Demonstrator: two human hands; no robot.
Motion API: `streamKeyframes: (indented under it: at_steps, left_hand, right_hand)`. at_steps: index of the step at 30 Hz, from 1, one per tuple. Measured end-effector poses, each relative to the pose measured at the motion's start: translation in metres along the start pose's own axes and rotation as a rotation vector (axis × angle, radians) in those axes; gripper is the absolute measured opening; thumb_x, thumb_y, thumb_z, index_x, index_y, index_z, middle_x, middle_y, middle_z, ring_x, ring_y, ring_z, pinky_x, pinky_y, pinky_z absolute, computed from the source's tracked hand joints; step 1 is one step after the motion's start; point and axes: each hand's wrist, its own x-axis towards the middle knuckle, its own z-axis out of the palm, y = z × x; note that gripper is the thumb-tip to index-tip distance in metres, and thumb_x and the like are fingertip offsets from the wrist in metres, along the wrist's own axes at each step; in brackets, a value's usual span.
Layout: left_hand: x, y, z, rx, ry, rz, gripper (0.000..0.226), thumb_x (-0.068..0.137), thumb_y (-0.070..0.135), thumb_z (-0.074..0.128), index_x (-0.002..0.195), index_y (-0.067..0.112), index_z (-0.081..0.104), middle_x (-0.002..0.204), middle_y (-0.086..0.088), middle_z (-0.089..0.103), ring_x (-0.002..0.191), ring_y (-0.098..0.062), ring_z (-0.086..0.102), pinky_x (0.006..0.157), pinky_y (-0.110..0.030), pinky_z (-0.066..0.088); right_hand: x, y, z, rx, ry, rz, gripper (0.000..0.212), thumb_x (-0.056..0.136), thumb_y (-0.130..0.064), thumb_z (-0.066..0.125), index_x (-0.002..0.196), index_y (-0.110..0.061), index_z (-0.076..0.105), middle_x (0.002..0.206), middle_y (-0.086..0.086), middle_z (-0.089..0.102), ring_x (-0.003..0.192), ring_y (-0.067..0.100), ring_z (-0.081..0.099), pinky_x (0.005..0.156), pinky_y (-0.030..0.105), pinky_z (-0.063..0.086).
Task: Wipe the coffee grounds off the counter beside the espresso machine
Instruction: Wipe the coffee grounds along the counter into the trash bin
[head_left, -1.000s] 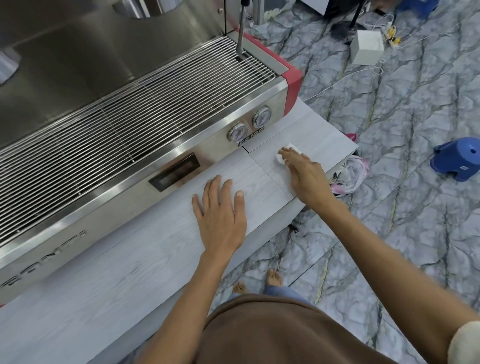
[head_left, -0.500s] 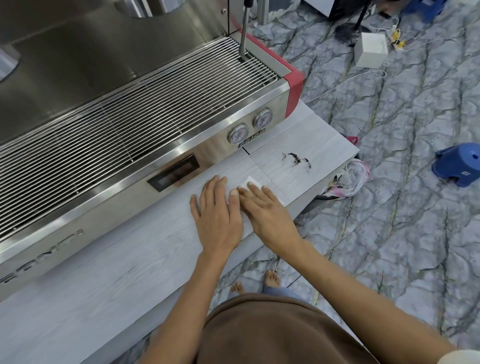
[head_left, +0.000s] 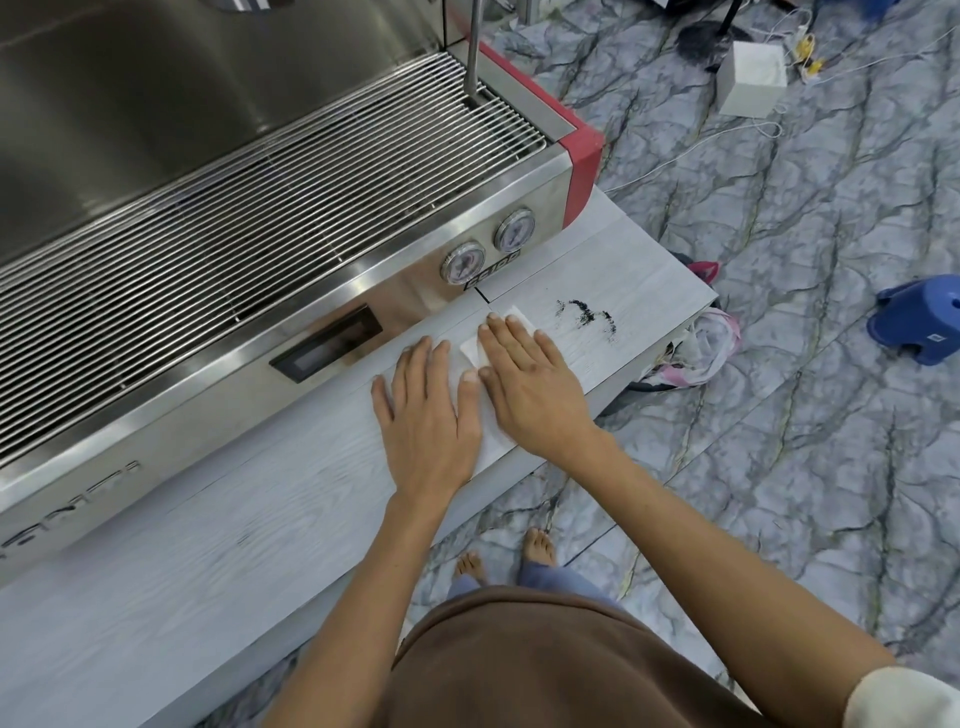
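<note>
1. Since a second ago the right hand (head_left: 530, 384) has pulled the white tissue (head_left: 475, 353) off the coffee grounds (head_left: 587, 314), which now lie smeared and uncovered on the tabletop (head_left: 208, 545), near the espresso machine (head_left: 260, 208)'s gauge end.
2. Its grip lies flat, fingers apart, pressing the thin soft tissue; the left hand (head_left: 431, 415) rests spread just beside it, holding nothing.
3. Wiping looks mid-way: next, sweep back across the dark gritty streak on the pale wood-grain surface.

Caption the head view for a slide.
Both hands flatten a white paper tissue on the pale wood-grain counter, dark coffee grounds unwiped alongside.
</note>
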Motion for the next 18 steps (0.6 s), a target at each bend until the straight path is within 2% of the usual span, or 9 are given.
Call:
streamKeyframes:
  at_steps: [3, 12, 18]
  left_hand:
    - [0.0, 0.0, 0.001, 0.069, -0.025, 0.033, 0.059, 0.1, 0.052, 0.027, 0.15, 0.022, 0.041, 0.162, 0.0, 0.033, 0.151, -0.019, 0.024, 0.124, -0.051, 0.01]
    - [0.001, -0.001, 0.003, 0.13, -0.041, 0.05, 0.056, 0.101, 0.05, 0.034, 0.151, 0.025, 0.039, 0.162, 0.001, 0.032, 0.151, -0.019, 0.023, 0.123, -0.052, 0.013]
    - [0.002, 0.0, 0.001, 0.13, -0.037, 0.041, 0.054, 0.101, 0.05, 0.033, 0.149, 0.026, 0.041, 0.161, 0.003, 0.034, 0.15, -0.018, 0.025, 0.123, -0.051, 0.014]
  right_hand:
    - [0.008, 0.009, -0.003, -0.01, -0.021, 0.017, 0.054, 0.101, -0.035, 0.025, 0.146, -0.008, 0.036, 0.154, 0.007, 0.032, 0.143, 0.021, 0.026, 0.117, 0.041, 0.018]
    - [0.02, 0.039, -0.015, 0.012, -0.004, 0.084, 0.05, 0.104, -0.03, 0.032, 0.149, -0.009, 0.029, 0.157, 0.006, 0.026, 0.146, 0.021, 0.018, 0.118, 0.04, 0.009]
    - [0.018, 0.05, -0.017, 0.021, 0.061, 0.111, 0.045, 0.103, -0.023, 0.039, 0.145, -0.006, 0.038, 0.152, 0.01, 0.036, 0.142, 0.026, 0.028, 0.116, 0.044, 0.019]
